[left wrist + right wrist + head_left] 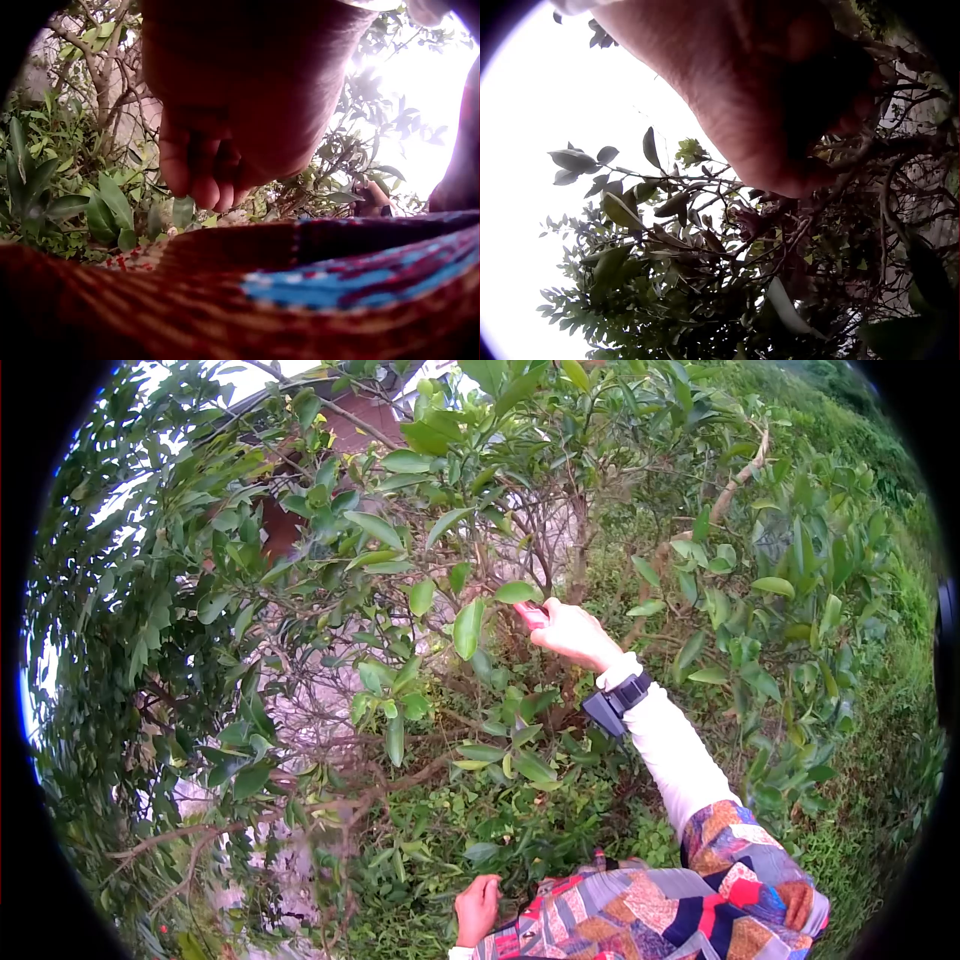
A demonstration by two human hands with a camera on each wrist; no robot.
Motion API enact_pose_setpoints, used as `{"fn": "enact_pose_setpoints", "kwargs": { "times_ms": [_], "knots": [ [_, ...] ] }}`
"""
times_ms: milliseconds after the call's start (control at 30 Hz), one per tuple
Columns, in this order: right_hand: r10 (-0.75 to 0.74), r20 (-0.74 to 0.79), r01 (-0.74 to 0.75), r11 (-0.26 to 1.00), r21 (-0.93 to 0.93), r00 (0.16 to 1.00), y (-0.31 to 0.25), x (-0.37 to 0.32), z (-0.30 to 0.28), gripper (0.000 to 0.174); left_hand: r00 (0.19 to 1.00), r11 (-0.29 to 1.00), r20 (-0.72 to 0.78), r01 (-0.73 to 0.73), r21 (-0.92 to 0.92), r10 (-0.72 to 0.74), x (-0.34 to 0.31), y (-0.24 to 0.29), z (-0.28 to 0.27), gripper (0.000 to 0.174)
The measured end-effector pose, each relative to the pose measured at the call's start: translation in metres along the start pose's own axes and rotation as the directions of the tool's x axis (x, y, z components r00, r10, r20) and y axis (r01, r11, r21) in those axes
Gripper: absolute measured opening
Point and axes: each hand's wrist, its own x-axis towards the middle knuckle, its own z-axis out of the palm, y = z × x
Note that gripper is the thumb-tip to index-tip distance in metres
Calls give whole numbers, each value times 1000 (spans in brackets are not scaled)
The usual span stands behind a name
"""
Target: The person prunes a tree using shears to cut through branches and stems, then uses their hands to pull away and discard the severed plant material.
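Note:
My right hand [575, 635] reaches forward into the branches of a leafy tree and grips a red-handled tool [532, 616]. Leaves cover the tool's far end, so its kind does not show. Around this hand are thin twigs and a broad green leaf [515, 592] right beside the red handle. Seen from the right wrist, the fingers curl in deep shade among bare branches [870, 154]. Low in front of the patchwork garment [640, 910], my left hand [477, 908] hangs with loosely curled fingers [202, 176] and holds nothing.
A thick bare branch [742, 478] rises at the upper right, and another limb [400, 782] runs low across the left. Leafy undergrowth [430, 830] covers the ground below. A brick-red building [355, 430] stands behind the foliage. Grass [880, 730] grows on the right.

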Motion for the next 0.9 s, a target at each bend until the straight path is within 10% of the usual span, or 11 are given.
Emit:
{"fn": "enact_pose_setpoints", "kwargs": {
  "times_ms": [467, 633, 900],
  "knots": [
    [-52, 22, 52, 998, 28, 998, 16, 10, 6, 62, 999, 996, 23, -32, 79, 30, 6, 18, 0, 16],
    [-123, 190, 7, 856, 517, 974, 37, 23, 20, 44, 999, 998, 10, -42, 51, 42, 5, 21, -1, 15],
    [-93, 118, 52, 951, 306, 989, 25, 28, 11, 56, 999, 998, 37, -21, 63, 19, 4, 7, 7, 16]
  ]
}}
